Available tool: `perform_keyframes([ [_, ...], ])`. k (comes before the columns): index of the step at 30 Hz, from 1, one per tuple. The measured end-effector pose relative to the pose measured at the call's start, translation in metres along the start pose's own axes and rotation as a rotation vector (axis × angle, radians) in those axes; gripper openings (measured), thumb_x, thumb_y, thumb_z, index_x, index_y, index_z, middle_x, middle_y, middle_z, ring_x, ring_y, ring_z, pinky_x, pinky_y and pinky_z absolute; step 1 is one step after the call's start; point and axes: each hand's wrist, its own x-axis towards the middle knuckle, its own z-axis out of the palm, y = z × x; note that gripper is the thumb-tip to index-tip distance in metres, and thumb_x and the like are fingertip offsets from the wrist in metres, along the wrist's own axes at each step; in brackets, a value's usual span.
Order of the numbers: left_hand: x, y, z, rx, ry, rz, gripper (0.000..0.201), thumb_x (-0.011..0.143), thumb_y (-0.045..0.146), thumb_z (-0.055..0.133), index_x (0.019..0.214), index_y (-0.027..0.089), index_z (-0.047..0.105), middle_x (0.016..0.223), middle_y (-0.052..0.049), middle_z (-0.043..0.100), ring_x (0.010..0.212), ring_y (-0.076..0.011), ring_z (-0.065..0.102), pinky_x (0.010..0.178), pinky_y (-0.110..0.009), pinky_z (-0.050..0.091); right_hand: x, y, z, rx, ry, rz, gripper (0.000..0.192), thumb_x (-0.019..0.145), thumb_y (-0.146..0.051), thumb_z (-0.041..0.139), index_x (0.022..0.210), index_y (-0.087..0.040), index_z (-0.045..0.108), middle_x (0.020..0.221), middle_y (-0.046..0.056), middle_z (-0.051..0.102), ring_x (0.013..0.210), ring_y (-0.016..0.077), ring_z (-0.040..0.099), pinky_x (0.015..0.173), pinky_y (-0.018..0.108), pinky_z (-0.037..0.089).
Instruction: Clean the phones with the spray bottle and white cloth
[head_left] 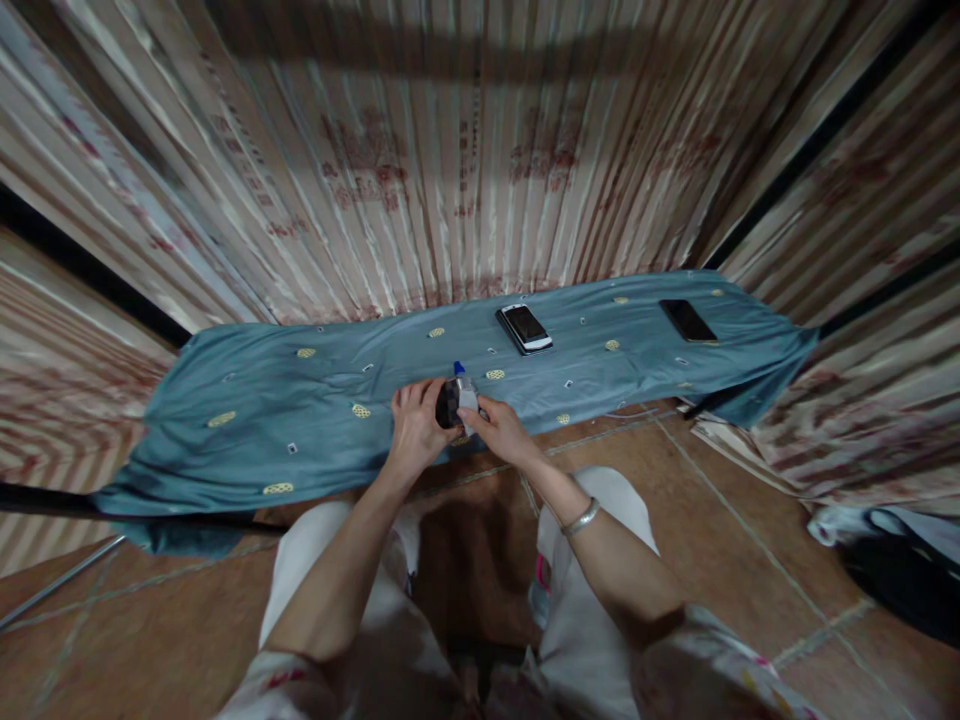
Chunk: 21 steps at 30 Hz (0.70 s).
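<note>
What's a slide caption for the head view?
Both hands, left hand and right hand, hold a small blue-capped bottle over a blue cloth bearing two phones.

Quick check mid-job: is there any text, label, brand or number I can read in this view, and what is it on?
None can be read.
Curtain: faded red printed marks, too blurred to read.
Small bottle held by left hand and right hand: no label readable.
White-edged phone and black phone: screens dark, no brand visible.
Blue cloth: only small yellow patterns.
</note>
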Motion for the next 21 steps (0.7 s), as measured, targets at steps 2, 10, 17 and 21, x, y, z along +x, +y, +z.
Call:
perform_keyframes([
  [2,0.001,-0.001,0.001,-0.048,0.012,-0.028,0.071,0.063,0.03,0.079,0.13,0.016,0.061,0.128,-0.017,0.063,0.121,-0.0382,0.053,0.11,-0.055,0.034,0.0,-0.001,-0.003,-0.014,-0.024,0.004,0.028,0.085,-0.044,0.063,0.067,-0.022,0.06,0.061,-0.003,0.052,0.06,0.0151,0.044,0.061,0.027,0.032],
  [10,0.009,0.001,0.008,-0.735,0.032,-0.341,0.059,0.041,0.034,0.094,0.096,0.021,0.075,0.091,-0.006,0.073,0.091,-0.0278,0.064,0.093,-0.042,0.047,0.005,0.004,-0.015,0.194,0.001,0.0,0.035,0.083,-0.054,0.062,0.079,-0.021,0.071,0.071,-0.001,0.066,0.071,0.0175,0.055,0.068,0.027,0.043],
  [17,0.007,0.017,0.025,-1.269,0.02,-0.642,0.038,0.053,0.045,0.09,0.073,0.017,0.073,0.064,0.0,0.067,0.058,-0.0145,0.058,0.057,-0.026,0.043,-0.001,0.0,-0.005,0.116,0.123,-0.098,0.037,0.092,-0.046,0.056,0.119,-0.025,0.068,0.121,0.006,0.071,0.117,0.024,0.061,0.107,0.039,0.044],
  [21,0.009,0.02,0.031,-1.362,0.039,-0.716,0.042,0.066,0.055,0.083,0.078,0.015,0.074,0.062,-0.001,0.067,0.06,-0.0151,0.061,0.055,-0.025,0.043,-0.01,-0.008,0.007,-0.005,0.019,-0.251,0.052,0.101,-0.044,0.042,0.147,-0.022,0.049,0.156,0.008,0.047,0.148,0.0209,0.037,0.125,0.04,0.026],
])
